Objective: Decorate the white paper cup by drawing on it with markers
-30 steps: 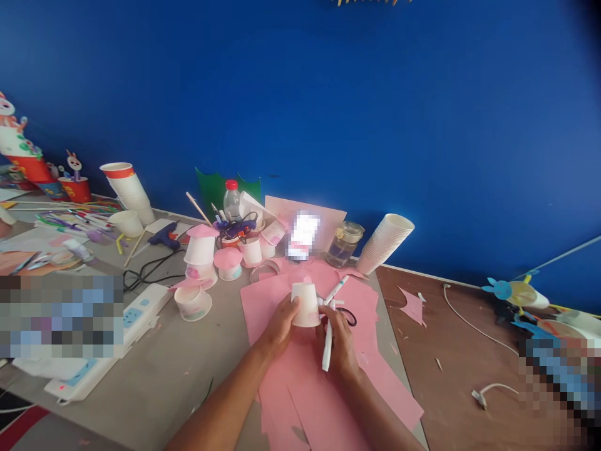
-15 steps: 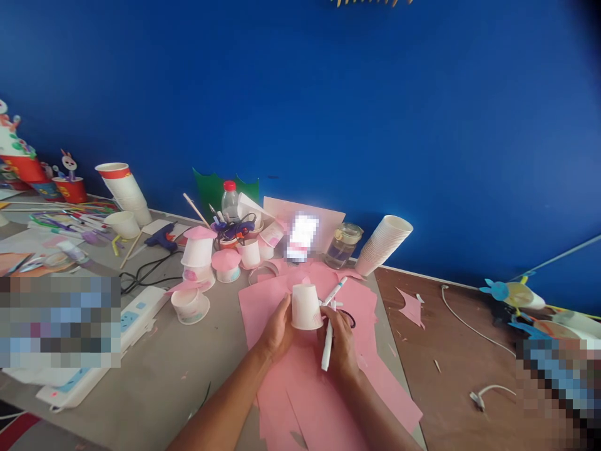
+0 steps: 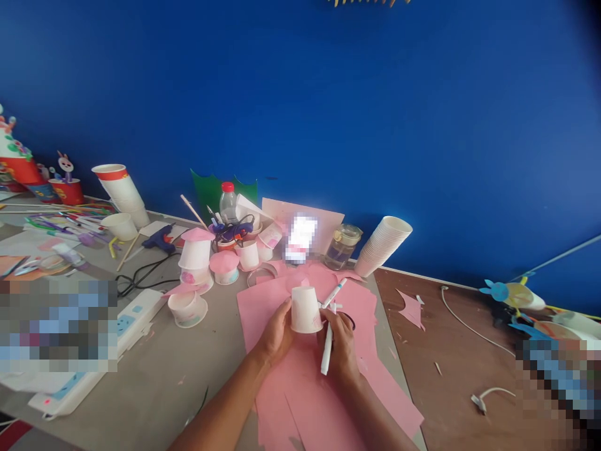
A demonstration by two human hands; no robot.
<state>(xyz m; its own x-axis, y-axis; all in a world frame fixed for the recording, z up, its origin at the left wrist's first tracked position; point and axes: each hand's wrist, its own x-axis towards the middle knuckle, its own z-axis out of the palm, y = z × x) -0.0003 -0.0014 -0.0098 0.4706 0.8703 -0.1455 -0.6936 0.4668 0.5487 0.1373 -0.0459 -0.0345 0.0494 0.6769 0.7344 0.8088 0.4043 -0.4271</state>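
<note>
A white paper cup (image 3: 306, 310) is held upside down above sheets of pink paper (image 3: 310, 388). My left hand (image 3: 278, 333) is closed against the cup's left side. On its right side, the fingers of my right hand (image 3: 344, 344) meet the cup, while a white marker pen (image 3: 325, 356) is gripped in the same hand and points down towards me. A second white pen with a teal band (image 3: 336, 291) lies just beyond the right hand. Next to the fingers shows a dark loop (image 3: 349, 321), partly hidden, perhaps a scissors handle.
Behind stand a phone (image 3: 300, 238) with blurred screen, a glass jar (image 3: 342, 246) and a leaning cup stack (image 3: 385, 246). Pink-topped cups (image 3: 196, 249), a blue glue gun (image 3: 159, 238) and a power strip (image 3: 98, 357) are at left. A white cable (image 3: 462, 322) lies at right.
The view has shifted very slightly. Both hands keep their hold on the cup and the marker pen, with hardly any movement.
</note>
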